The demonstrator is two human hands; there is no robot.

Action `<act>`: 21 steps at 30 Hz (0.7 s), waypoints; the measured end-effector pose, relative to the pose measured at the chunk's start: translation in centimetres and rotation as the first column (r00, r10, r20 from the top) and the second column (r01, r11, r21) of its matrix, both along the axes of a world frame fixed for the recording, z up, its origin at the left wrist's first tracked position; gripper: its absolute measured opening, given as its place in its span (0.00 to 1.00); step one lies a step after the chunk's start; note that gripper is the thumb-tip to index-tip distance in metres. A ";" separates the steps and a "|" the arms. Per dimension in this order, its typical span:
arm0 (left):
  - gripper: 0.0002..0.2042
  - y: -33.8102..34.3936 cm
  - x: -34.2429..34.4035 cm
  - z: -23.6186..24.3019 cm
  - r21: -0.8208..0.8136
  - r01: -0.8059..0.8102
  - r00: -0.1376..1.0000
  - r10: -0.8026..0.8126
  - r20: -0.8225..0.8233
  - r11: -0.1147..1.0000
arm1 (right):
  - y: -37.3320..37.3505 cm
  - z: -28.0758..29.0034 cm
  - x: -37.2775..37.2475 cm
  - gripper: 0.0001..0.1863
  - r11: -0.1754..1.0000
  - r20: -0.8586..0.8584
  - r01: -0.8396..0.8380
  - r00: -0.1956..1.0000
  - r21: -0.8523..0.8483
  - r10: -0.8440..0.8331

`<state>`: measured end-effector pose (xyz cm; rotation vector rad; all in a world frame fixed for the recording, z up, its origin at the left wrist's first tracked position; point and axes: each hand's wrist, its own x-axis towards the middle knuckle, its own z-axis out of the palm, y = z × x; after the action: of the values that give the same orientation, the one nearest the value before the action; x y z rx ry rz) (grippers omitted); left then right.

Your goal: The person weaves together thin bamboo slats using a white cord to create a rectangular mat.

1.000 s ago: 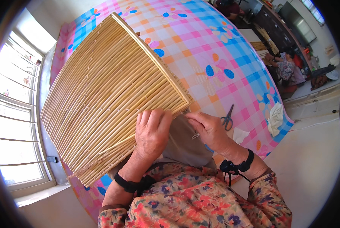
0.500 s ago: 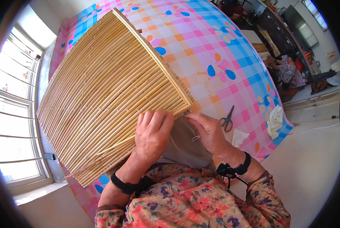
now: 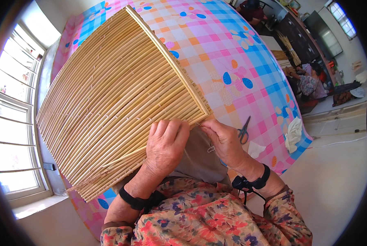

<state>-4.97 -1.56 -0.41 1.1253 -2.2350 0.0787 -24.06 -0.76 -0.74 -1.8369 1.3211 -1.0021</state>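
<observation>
A large mat of straw-coloured reed stalks (image 3: 105, 94), stitched together in rows with pale thread, lies tilted across my lap and the bed. A double-stalk border runs along its right side. My left hand (image 3: 167, 141) is closed over the mat's near edge, fingers curled on top of the last stalks. At the near right corner, my right hand (image 3: 222, 139) pinches with thumb and forefinger at thin string (image 3: 198, 123); the fingertips partly hide it. A white looped piece (image 3: 210, 149) hangs below that hand.
Dark-handled scissors (image 3: 244, 132) and a white scrap (image 3: 256, 149) lie right of my right hand on the checked cloth (image 3: 208, 49). A crumpled white cloth (image 3: 293, 135) rests near its right edge. A barred window (image 3: 17, 119) stands left. Another person (image 3: 310, 84) sits far right.
The mat has shifted slightly, its far corner a little to the right. My right fingers have drawn in tighter at the corner, and less string shows. My left hand keeps its hold.
</observation>
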 end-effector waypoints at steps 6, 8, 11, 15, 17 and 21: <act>0.15 0.1 0.0 0.0 0.003 0.004 1.000 -0.004 0.001 1.000 | -0.3 0.8 0.6 0.07 1.000 -0.055 0.024 0.998 0.013 -0.023; 0.15 0.1 0.0 0.0 0.011 0.007 1.000 -0.007 -0.017 1.000 | 0.0 0.9 1.1 0.08 0.997 -0.097 0.043 0.995 0.062 -0.037; 0.15 0.0 -0.1 0.1 0.010 0.004 1.000 -0.004 -0.031 1.000 | 0.0 1.0 1.1 0.10 0.989 -0.154 0.088 0.986 0.116 -0.070; 0.15 0.1 0.0 0.0 0.012 0.009 0.999 -0.008 -0.035 1.000 | -0.2 1.2 0.9 0.10 0.996 -0.182 0.070 0.982 0.064 -0.057; 0.15 0.0 0.0 0.0 0.031 0.001 1.000 0.000 -0.017 1.000 | -0.4 1.1 1.0 0.10 0.997 -0.197 0.065 0.979 0.041 -0.056; 0.14 -0.1 0.0 -0.2 0.001 0.004 0.999 -0.004 -0.035 1.000 | -0.7 1.5 1.0 0.10 1.000 -0.243 0.022 0.970 -0.001 -0.022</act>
<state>-4.95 -1.63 -0.59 1.1139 -2.2072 0.0561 -23.02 -1.42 0.75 -1.9975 1.4867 -0.8053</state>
